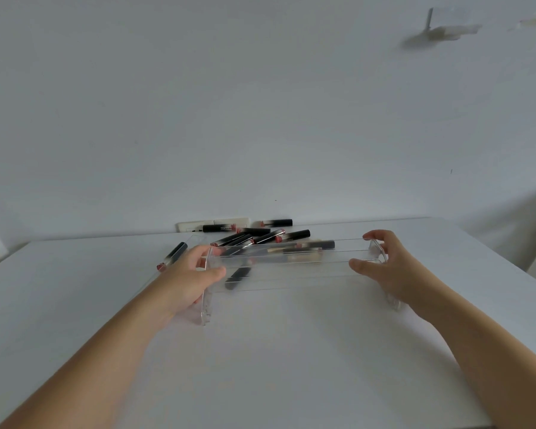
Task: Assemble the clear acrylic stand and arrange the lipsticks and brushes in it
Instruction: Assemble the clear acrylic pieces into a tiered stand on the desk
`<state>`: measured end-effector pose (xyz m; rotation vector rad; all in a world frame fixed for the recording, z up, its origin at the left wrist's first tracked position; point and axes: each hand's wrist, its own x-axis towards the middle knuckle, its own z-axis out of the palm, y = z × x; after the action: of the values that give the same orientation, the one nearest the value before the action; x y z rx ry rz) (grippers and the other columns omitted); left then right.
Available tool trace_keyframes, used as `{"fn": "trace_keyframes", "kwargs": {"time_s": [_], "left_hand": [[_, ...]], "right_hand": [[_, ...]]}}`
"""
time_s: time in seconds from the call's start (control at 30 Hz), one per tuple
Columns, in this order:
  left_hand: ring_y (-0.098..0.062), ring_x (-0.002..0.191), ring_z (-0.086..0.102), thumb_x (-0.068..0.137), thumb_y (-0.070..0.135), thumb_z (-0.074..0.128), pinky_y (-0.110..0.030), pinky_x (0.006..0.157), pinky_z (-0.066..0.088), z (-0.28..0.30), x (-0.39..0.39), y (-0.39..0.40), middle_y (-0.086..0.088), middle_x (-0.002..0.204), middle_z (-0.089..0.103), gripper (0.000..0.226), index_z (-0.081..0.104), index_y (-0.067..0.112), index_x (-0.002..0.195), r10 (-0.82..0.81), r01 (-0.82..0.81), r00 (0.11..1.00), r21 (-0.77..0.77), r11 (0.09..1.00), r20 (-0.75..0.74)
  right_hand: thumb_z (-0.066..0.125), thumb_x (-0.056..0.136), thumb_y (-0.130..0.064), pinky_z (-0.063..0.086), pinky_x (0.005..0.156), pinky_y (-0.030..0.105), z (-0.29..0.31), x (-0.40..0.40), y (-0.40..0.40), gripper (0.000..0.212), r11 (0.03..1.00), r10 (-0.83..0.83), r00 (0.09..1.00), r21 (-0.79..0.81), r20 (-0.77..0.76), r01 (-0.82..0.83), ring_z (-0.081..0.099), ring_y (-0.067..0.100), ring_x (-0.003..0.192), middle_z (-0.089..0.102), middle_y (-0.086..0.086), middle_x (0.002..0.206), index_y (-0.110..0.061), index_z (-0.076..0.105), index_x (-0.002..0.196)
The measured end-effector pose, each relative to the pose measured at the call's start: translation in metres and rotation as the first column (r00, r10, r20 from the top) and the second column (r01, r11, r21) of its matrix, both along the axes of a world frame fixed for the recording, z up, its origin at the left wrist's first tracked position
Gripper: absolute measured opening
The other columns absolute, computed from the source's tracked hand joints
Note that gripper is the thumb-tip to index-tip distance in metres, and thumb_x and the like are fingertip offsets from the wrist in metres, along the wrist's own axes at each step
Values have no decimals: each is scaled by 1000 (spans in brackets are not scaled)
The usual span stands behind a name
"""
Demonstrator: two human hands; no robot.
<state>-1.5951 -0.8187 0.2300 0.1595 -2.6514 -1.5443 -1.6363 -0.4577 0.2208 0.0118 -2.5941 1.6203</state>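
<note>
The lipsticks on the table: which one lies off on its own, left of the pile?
The lipstick just beyond the left hand. It lies slantwise, apart from the others, which cluster behind the clear stand.

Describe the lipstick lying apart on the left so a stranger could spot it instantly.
Start at the clear acrylic stand on the white table. Just beyond the left hand lies one lipstick, alone, unlike the heap behind the stand.

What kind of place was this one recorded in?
Probably a plain room at home, though that is uncertain: a white table against a bare white wall, with a wall socket behind scattered lipsticks.
</note>
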Motion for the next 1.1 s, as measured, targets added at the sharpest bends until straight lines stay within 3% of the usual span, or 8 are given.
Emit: {"fn": "trace_keyframes", "kwargs": {"time_s": [0.4,0.6,0.7,0.77,0.8,0.83,0.93,1.1], "left_hand": [[-18,75,60,92,35,68,-30,69,50,1,1,0,7,110,63,43,55,44,132,61,-61,998,-53,997,7],[-6,81,63,89,42,71,-25,68,46,2,10,-4,22,108,58,47,56,37,133,138,-144,986,-63,988,-95],[-15,85,66,91,43,69,-29,75,46,8,15,-12,15,107,65,37,63,30,125,215,-235,955,-78,969,-203],[-20,99,64,92,41,66,-31,82,46,15,20,-25,8,114,66,36,63,27,125,277,-342,921,-228,912,-275],[-21,105,61,92,42,63,-33,84,47,19,22,-32,5,121,64,39,61,27,128,298,-390,911,-364,846,-284],[-24,112,57,92,44,61,-35,88,48,21,24,-38,1,127,61,45,58,26,132,313,-407,913,-509,759,-263],[-28,120,51,86,51,58,-35,88,44,23,27,-49,-2,129,58,53,56,23,131,373,-291,925,-775,561,-78],[-22,95,66,80,46,65,-31,76,52,15,27,-54,-1,104,71,26,61,24,93,364,-231,931,-737,635,22]], "right_hand": [[76,84,-42,44,67,30,-4,4,-3,48,1000,1,999,12,-36,-1,57,19,103,48,-2,130,-50,47,120],[67,92,-43,43,84,23,-6,8,5,36,975,87,996,-202,-8,-87,61,2,101,60,-18,123,-69,57,114],[67,94,-37,45,84,20,-7,9,3,36,976,60,998,-206,-34,-66,63,-3,94,68,-3,118,-65,59,115],[66,95,-32,50,96,38,-8,10,3,35,975,41,997,-215,-61,-54,60,20,114,67,12,123,-56,61,120],[65,96,-31,51,95,45,-8,10,3,34,974,38,997,-218,-73,-53,69,28,96,65,17,122,-52,62,122],[65,96,-30,54,88,45,-8,10,3,34,974,43,995,-220,-85,-61,63,16,76,66,14,120,-49,61,124],[65,95,-29,49,73,25,-9,10,2,36,977,62,991,-195,-118,-85,67,0,78,63,-17,121,-51,59,123],[65,95,-37,52,73,27,-10,7,6,31,966,76,991,-238,-109,-100,67,12,78,67,-24,110,-49,62,123]]}}
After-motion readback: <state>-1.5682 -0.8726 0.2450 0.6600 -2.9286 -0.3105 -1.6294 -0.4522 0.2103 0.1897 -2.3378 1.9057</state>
